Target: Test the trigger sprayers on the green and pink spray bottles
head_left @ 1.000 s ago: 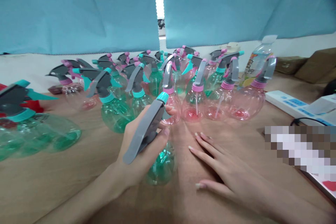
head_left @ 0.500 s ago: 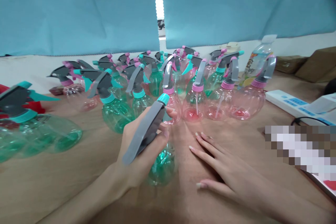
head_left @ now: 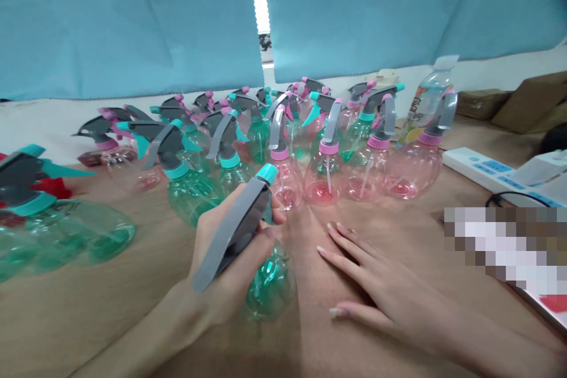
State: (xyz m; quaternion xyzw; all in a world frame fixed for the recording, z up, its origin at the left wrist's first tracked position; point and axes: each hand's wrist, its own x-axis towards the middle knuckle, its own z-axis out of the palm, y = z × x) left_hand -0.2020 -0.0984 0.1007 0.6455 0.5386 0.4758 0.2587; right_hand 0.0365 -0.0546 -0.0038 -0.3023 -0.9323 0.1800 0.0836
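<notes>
My left hand point(head_left: 230, 248) is closed round the neck and trigger of a green spray bottle point(head_left: 271, 283) with a grey head and turquoise nozzle. The fingers hide its collar, and I cannot tell whether its base touches the table. Flat on the brown tabletop point(head_left: 319, 342), my right hand point(head_left: 376, 283) lies with fingers spread, holding nothing. Beyond the hands, pink spray bottles point(head_left: 322, 183) stand in a row. Just behind my left hand is another green spray bottle point(head_left: 190, 198).
More green spray bottles point(head_left: 100, 230) cluster at the left, beside something red point(head_left: 57, 187). A labelled drink bottle point(head_left: 432, 91), cardboard boxes point(head_left: 531, 103) and a white power strip point(head_left: 482, 165) with a black cable occupy the right. Blue cloth point(head_left: 354, 12) hangs behind.
My left hand and the green spray bottle have shifted slightly left and down. The whole view has drifted a little to the left. My right hand stays flat in place.
</notes>
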